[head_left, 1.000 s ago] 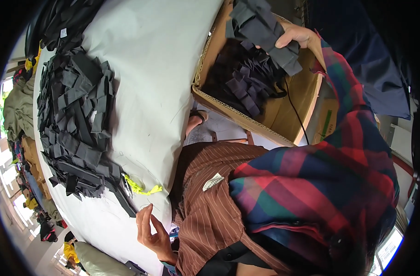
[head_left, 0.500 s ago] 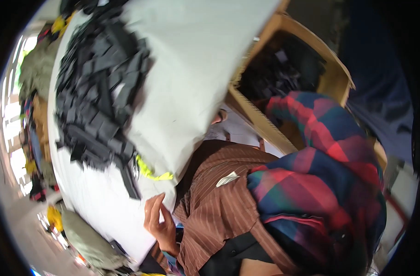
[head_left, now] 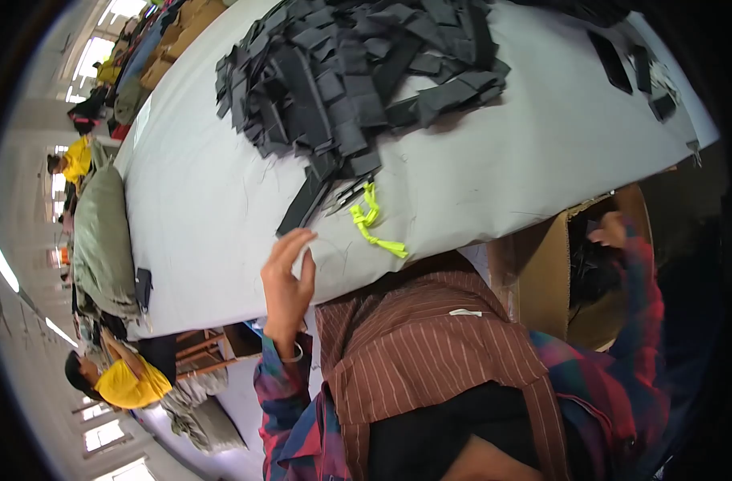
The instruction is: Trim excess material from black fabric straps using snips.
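My left hand is raised at the table's near edge, fingers and thumb apart with nothing between them. Just beyond its fingertips lies the end of a dark grey fabric strip. That strip reaches out from a big heap of similar folded fabric pieces on the white-covered table. Beside the strip rests a small metal tool, perhaps thread snips, with a knotted neon-yellow cord. Over at the right, my right hand is above a cardboard box holding dark pieces; motion blur hides its fingers.
A black phone and other small dark items lie at the table's far right. Stuffed greenish sacks stand along the left side. A person in a yellow top is at the lower left, and another yellow-clad person is farther off.
My right hand has come up out of the box into sight. The view has turned, so the heap now sits ahead. My left hand remains raised, its fingers a little straighter.
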`<control>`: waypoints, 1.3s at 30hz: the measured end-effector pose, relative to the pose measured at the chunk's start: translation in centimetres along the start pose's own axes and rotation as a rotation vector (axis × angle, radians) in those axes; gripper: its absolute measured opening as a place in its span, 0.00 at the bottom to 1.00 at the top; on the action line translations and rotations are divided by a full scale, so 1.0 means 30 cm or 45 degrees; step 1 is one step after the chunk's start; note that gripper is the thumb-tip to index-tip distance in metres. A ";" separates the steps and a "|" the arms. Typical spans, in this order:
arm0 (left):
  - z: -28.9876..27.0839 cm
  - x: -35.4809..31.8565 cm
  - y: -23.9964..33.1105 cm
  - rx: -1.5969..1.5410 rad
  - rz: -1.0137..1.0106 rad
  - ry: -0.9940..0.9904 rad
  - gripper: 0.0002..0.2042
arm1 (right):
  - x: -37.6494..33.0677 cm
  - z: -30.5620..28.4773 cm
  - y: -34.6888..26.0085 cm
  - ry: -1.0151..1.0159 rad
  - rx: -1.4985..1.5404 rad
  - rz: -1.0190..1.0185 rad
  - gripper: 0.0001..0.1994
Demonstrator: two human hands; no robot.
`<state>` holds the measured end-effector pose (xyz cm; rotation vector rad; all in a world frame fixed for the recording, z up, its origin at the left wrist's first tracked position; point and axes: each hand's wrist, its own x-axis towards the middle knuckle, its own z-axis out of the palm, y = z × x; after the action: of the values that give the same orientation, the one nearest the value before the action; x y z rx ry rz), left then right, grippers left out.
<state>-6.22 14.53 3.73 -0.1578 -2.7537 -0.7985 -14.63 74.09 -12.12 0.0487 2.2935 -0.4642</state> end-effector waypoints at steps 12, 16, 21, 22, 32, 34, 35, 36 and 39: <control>0.103 0.073 -0.239 0.130 -0.022 0.032 0.24 | -0.167 -0.104 -1.157 0.423 0.065 -1.606 0.08; 0.101 0.109 -0.228 0.107 -0.181 -0.074 0.26 | -0.013 0.082 -1.403 0.545 -0.122 -1.759 0.11; 0.021 -0.002 -0.215 -0.074 -0.276 -0.050 0.24 | 0.072 0.191 -1.464 0.734 -0.608 -1.502 0.16; 0.014 -0.029 -0.220 -0.075 -0.292 -0.044 0.24 | 0.069 0.199 -1.461 0.734 -0.607 -1.455 0.15; 0.027 -0.091 -0.262 -1.101 -0.789 0.183 0.21 | 0.064 0.147 -1.461 0.675 -0.195 -1.480 0.09; 0.028 -0.100 -0.259 -0.840 -0.600 0.298 0.20 | -0.008 0.096 -1.472 0.144 0.391 -1.085 0.10; 0.022 -0.098 -0.250 -0.850 -0.595 0.298 0.20 | -0.003 0.099 -1.454 0.018 0.647 -1.059 0.14; 0.008 -0.098 -0.231 -0.672 -0.485 0.390 0.19 | -0.014 0.095 -1.456 0.024 0.641 -1.057 0.14; -0.010 -0.138 -0.226 -0.305 -0.348 0.487 0.17 | -0.061 0.088 -1.478 0.093 0.737 -1.085 0.20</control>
<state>-3.39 8.52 -0.66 0.3024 -2.3402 -1.0990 -19.36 32.01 1.46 -0.6522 2.0807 -1.5609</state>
